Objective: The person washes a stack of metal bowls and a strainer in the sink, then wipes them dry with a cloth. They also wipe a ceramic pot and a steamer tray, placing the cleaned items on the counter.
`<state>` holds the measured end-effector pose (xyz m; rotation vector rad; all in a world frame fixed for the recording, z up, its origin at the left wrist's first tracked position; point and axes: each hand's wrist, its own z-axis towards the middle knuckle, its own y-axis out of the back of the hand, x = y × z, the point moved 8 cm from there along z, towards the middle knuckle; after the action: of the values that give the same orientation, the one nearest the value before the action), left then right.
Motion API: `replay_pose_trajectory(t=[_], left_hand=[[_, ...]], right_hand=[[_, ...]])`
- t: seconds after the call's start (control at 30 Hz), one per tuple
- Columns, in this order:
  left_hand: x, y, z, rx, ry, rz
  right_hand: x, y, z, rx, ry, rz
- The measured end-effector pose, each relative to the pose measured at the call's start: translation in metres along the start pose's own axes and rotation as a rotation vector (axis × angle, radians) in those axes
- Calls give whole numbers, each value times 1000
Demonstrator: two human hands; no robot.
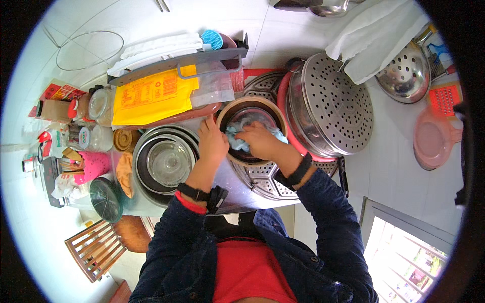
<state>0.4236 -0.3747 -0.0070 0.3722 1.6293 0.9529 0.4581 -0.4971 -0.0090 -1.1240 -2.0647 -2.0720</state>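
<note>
Before me stands a round pot (251, 99) with a tan rim and a dark inside. My right hand (261, 141) reaches into it and grips a light blue cloth (237, 141), pressed against the inner wall and bottom. A clear, round, glassy surface (254, 114) shows inside, behind the cloth; whether it is a separate dish I cannot tell. At the pot's left side, my left hand (213, 138) holds the rim, its fingers partly hidden from view. The pot rests over a perforated metal stove top (261, 178).
Nested metal bowls with a glass bowl (169, 161) stand left. A perforated steamer (337, 106) leans close on the right. Behind are a yellow packet (153, 96) and a grey rack (182, 62). Jars (100, 104), a pink basket (94, 166) and a green strainer (106, 200) crowd the far left.
</note>
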Motion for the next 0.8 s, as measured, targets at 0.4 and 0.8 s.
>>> replay_pose_trajectory(t=[0.4,0.8], left_hand=[[-74,-70,-37,527,-465,324],[-52,-81,-17,425,-293,649]], right_hand=[[-22,106,-151,-656,-564,276],[-37,17,-6,-222,-305,-223]])
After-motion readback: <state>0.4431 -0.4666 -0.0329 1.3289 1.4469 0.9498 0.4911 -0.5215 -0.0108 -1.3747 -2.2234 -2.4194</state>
